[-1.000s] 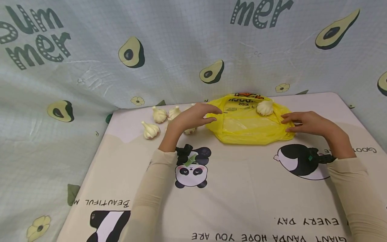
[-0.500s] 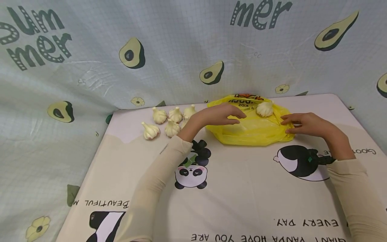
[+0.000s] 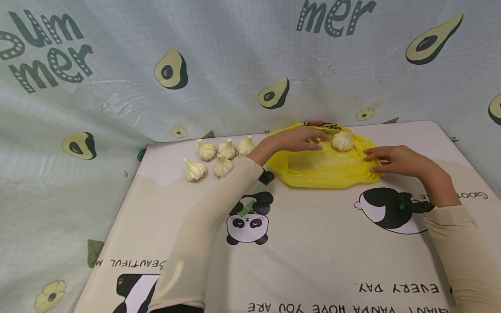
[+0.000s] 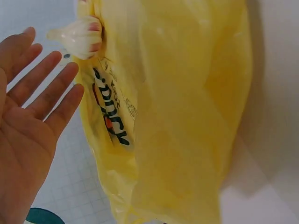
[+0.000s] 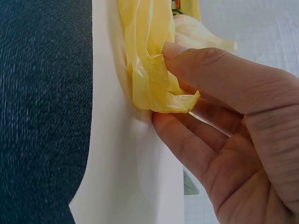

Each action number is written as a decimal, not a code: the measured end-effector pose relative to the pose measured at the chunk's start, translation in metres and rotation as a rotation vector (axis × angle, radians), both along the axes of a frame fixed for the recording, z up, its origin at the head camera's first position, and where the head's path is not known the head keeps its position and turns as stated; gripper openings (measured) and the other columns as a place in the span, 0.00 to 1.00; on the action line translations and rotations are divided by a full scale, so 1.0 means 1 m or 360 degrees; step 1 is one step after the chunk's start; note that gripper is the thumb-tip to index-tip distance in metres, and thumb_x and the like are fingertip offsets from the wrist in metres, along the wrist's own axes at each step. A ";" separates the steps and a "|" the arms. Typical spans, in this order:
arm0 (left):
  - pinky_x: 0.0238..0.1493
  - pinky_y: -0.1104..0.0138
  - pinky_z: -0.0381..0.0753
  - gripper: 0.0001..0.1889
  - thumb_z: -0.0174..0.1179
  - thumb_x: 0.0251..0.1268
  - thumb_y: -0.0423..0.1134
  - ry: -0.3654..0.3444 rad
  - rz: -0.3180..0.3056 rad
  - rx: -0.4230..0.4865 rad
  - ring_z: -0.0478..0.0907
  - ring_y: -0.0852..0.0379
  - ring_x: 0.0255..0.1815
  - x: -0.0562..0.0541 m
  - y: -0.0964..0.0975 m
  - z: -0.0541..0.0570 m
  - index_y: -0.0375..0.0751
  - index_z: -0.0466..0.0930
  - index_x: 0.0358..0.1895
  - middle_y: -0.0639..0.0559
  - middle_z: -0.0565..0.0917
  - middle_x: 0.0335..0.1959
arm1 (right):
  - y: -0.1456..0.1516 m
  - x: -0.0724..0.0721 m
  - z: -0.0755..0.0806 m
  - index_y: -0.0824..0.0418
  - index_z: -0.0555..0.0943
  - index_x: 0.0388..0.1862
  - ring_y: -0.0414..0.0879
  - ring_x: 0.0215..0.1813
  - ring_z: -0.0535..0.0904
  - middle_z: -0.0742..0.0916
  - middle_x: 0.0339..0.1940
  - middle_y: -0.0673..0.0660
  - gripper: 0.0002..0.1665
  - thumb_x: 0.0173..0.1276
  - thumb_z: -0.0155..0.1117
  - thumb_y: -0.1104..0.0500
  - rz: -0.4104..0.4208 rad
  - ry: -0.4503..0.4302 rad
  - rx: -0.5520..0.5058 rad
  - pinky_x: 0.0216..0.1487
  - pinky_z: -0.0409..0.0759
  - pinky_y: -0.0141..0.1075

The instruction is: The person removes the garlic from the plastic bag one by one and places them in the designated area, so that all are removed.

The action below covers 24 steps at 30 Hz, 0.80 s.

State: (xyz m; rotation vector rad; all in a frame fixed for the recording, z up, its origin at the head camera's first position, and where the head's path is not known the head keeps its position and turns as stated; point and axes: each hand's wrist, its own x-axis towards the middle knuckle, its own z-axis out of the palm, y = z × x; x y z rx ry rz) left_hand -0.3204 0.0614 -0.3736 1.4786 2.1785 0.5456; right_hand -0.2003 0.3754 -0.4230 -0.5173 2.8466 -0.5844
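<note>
A yellow plastic bag [image 3: 321, 171] with dark print lies at the back of the table, its mouth spread. One garlic bulb [image 3: 342, 141] sits at the bag's right part; in the left wrist view this bulb [image 4: 79, 38] lies by the printed side. My left hand [image 3: 297, 140] is over the bag's left part, fingertips short of the bulb. Its fingers [image 4: 49, 100] are extended and hold nothing. With thumb and fingers, my right hand [image 3: 399, 160] pinches the bag's right end; the right wrist view shows the gathered yellow plastic [image 5: 156, 79] between them.
Several more garlic bulbs [image 3: 206, 150] are grouped on the table left of the bag, some partly behind my left forearm. The tablecloth [image 3: 305, 243] carries panda prints and lettering. Behind the table hangs a pale curtain [image 3: 219, 52] with avocado prints.
My left hand has moved right, from the bag's left edge to above the bag, nearer the bulb. More garlic bulbs show on the left. The right hand keeps its hold.
</note>
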 end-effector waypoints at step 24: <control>0.67 0.82 0.61 0.25 0.51 0.81 0.48 0.0153 0.0155 0.0023 0.68 0.62 0.72 -0.016 0.064 -0.009 0.45 0.68 0.75 0.55 0.73 0.72 | 0.000 -0.001 0.000 0.67 0.83 0.59 0.68 0.68 0.73 0.79 0.67 0.69 0.26 0.67 0.73 0.54 0.0001 -0.0013 0.0029 0.64 0.73 0.63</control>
